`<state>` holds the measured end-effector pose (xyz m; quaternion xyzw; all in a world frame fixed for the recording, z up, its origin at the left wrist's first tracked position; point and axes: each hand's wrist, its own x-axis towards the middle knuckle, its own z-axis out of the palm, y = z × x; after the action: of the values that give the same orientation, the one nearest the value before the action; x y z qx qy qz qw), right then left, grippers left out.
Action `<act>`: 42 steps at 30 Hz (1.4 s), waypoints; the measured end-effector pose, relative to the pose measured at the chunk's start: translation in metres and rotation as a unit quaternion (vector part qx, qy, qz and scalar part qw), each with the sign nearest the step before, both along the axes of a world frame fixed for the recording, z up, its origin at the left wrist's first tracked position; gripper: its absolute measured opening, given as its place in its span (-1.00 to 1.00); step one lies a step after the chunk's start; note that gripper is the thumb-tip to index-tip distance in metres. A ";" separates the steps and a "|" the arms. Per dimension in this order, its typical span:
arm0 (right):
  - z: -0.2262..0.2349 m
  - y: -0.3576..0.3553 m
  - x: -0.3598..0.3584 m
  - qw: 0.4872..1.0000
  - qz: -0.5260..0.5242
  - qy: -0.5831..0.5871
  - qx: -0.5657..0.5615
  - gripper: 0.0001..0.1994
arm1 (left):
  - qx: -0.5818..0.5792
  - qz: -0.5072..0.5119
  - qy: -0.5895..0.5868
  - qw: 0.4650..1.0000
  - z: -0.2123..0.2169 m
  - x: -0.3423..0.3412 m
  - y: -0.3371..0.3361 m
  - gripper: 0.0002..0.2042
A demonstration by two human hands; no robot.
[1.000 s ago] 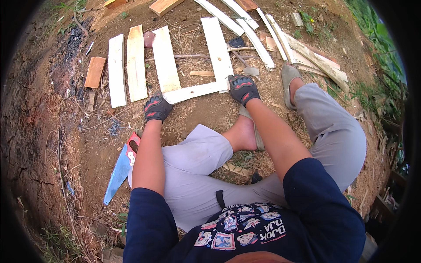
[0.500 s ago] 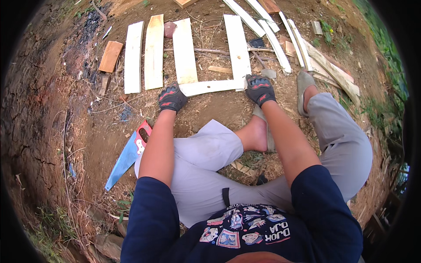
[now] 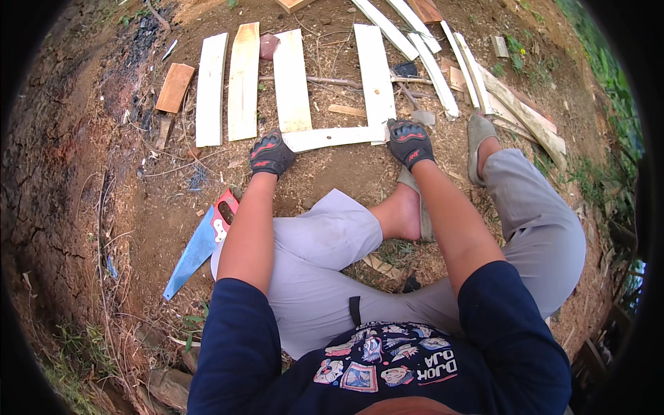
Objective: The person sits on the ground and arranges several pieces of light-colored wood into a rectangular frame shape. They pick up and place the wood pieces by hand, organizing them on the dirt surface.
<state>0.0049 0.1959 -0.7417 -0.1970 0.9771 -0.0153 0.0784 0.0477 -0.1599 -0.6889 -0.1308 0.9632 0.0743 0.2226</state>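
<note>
A pale wooden slat [image 3: 332, 137] lies crosswise over the near ends of two long planks, the left plank [image 3: 292, 83] and the right plank [image 3: 375, 69]. Both my hands wear black gloves with red marks. My left hand [image 3: 272, 153] is closed around the slat's left end, beside the left plank's near corner. At the opposite end my right hand [image 3: 409, 143] grips the slat where it crosses the right plank. The fingertips of both hands are partly hidden.
Two more planks, one [image 3: 244, 83] and another [image 3: 211, 90], lie to the left by a brown wood block [image 3: 175, 88]. A handsaw [image 3: 194, 252] with a red handle rests beside my left forearm. Several narrow strips [image 3: 434, 76] lie far right, near my shoe [image 3: 477, 149].
Almost nothing differs. Both hands keep their hold on the slat, and the view has shifted very slightly.
</note>
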 end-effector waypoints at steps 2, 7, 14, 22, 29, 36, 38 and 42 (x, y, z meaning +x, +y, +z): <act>-0.001 0.000 0.000 1.000 0.004 0.007 0.001 -0.76 | 0.003 0.002 0.002 1.000 -0.004 0.000 -0.002 -0.49; 0.003 -0.001 -0.001 1.000 0.001 -0.012 0.013 -0.75 | 0.016 -0.010 0.016 1.000 -0.002 0.001 -0.001 -0.47; 0.008 -0.003 0.001 1.000 -0.001 -0.008 0.009 -0.75 | 0.012 -0.011 0.025 1.000 -0.011 0.002 -0.007 -0.51; 0.003 0.000 0.000 1.000 -0.003 -0.005 0.001 -0.76 | 0.013 -0.011 0.024 1.000 -0.007 0.002 -0.003 -0.48; 0.000 0.000 0.000 1.000 0.001 0.000 0.003 -0.76 | 0.009 0.001 0.026 1.000 -0.011 0.000 -0.005 -0.40; 0.001 0.000 0.000 1.000 -0.002 0.004 -0.012 -0.78 | 0.007 -0.004 0.040 0.999 -0.016 0.001 -0.007 -0.45; 0.002 -0.001 0.000 1.000 -0.001 0.001 -0.013 -0.78 | 0.011 -0.001 0.039 0.999 -0.014 0.001 -0.007 -0.45; 0.000 0.001 0.001 1.000 -0.002 0.005 -0.012 -0.79 | 0.026 0.015 0.025 0.999 -0.001 -0.001 0.000 -0.44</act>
<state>0.0057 0.1967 -0.7417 -0.1957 0.9777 -0.0261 0.0713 0.0465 -0.1601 -0.6903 -0.1376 0.9641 0.1063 0.2006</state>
